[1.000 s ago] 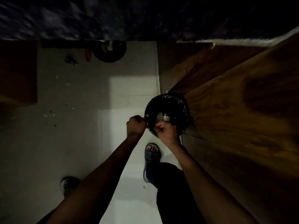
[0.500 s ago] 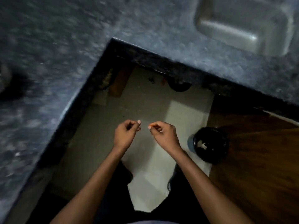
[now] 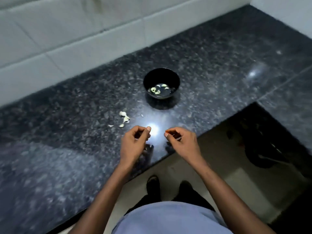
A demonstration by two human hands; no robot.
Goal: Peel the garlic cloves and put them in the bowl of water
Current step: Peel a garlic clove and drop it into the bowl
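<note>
Several peeled cloves [image 3: 155,90] (perhaps five, blurred) float in black bowl [image 3: 175,80].

A black bowl [image 3: 161,83] sits on the dark counter [image 3: 219,65] with pale garlic cloves [image 3: 156,90] inside. Garlic bits [image 3: 124,118] lie near it. The left hand [image 3: 133,146] and right hand [image 3: 183,143] hover over the counter edge, fingers curled.

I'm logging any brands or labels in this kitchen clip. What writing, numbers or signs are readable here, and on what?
None: no readable text anywhere in this view.
The black bowl, the granite counter and the white wall tiles carry no visible print.
The shirt shows plain fabric only.
</note>
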